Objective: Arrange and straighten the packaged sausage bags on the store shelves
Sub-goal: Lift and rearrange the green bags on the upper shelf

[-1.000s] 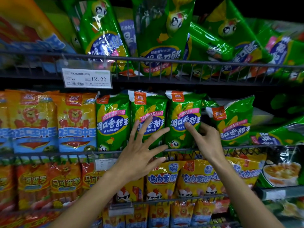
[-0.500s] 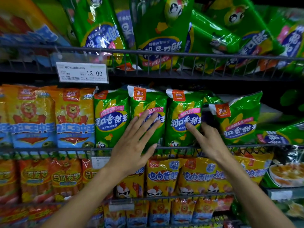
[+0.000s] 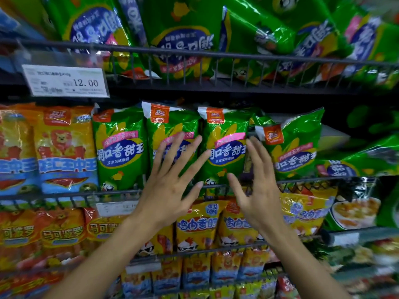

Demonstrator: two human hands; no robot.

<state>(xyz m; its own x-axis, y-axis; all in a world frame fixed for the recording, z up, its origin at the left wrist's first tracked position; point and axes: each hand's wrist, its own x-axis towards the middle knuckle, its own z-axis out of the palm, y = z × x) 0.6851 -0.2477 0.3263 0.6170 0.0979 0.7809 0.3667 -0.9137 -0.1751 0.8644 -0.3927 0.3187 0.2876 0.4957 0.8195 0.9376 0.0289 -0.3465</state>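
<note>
Your left hand (image 3: 170, 190) has slid right across the middle shelf's green plastic sausage bags since a second ago, and its spread, straight fingers (image 3: 172, 147) now lie in front of the second glossy green bag (image 3: 172, 126), gripping nothing; whether they press it cannot be told. Your right hand (image 3: 259, 190) has lifted off the third green bag (image 3: 224, 134) and hovers flat and open at the gap beside the tilted fourth green bag (image 3: 289, 143). The likely reading: the upright bags are squared, and the leaning one is next. Count on this middle wire shelf (image 3: 71, 196): three green bags standing straight, among them the first green bag (image 3: 119, 147), one leaning left, and at least one more lying slumped at far right (image 3: 362, 160). Two orange-and-blue lion-print bags (image 3: 64, 147) stand left of them. Above, one white price label reading 12.00 (image 3: 64, 82) hangs below a jumble of large green bags (image 3: 183, 35), too overlapped to count.
</note>
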